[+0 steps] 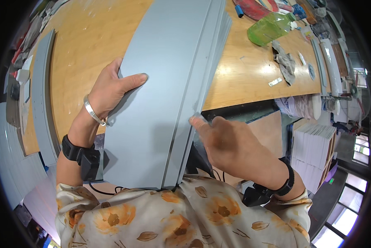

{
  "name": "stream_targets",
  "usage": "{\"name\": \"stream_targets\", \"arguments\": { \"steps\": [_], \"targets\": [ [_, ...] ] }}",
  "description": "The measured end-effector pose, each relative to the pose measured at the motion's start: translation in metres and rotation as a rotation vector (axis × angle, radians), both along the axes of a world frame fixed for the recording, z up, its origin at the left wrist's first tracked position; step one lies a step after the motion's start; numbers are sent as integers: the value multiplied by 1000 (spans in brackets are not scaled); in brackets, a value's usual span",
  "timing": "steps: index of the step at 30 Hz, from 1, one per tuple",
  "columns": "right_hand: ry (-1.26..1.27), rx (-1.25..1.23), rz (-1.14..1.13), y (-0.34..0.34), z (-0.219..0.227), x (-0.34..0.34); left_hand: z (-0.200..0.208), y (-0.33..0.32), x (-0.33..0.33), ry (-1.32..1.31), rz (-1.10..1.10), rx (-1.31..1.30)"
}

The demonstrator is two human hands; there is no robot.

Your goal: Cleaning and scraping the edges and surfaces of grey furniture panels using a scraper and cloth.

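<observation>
A stack of long grey panels (160, 82) leans from my lap onto the wooden table, its layered edges fanning out on the right side. My left hand (117, 84) grips the left edge, thumb flat on the top face and fingers out of sight beneath. At the right edge, my right hand (228, 138) is closed, with its foremost fingertip against the panels' rim. A pale blur at that fingertip hides whatever may be pinched there. Both wrists carry black straps with small boxes.
The wooden table (251, 87) holds a bottle of green liquid (270, 29), a grey rag (284, 62) and a small blue object (239, 11). Another grey strip (44, 95) lies on the left. White stacked sheets (311, 144) stand on a shelf at right.
</observation>
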State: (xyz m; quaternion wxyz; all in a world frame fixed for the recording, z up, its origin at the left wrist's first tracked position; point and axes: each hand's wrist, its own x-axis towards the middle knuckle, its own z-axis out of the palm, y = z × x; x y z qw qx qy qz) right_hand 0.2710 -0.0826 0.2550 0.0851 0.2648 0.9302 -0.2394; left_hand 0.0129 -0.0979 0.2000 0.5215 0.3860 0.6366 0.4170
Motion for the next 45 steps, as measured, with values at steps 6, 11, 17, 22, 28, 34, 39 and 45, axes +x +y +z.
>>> {"name": "stream_targets", "arguments": {
  "steps": [6,11,17,22,28,34,39,45],
  "targets": [
    [417,-296,-330,19,-13,26,5,0,4,79,-10,66],
    [443,-497,-735,53,-23,33,-4,0,-3,53,-27,30],
    [639,-393,-626,56,-71,27,-4,0,0,-17,21,-3],
    [673,-215,-574,66,-81,12,-7,-1,-1,-47,51,0],
    [705,-297,-649,74,-79,7,-6,-3,-1,-60,81,-11],
    [657,-119,-553,79,-75,6,-6,-3,0,-87,87,-32],
    [664,-143,-605,82,-79,12,-9,0,1,-110,77,-22],
    [529,-80,-678,104,-107,38,-2,-3,3,30,82,3]
  ]
}}
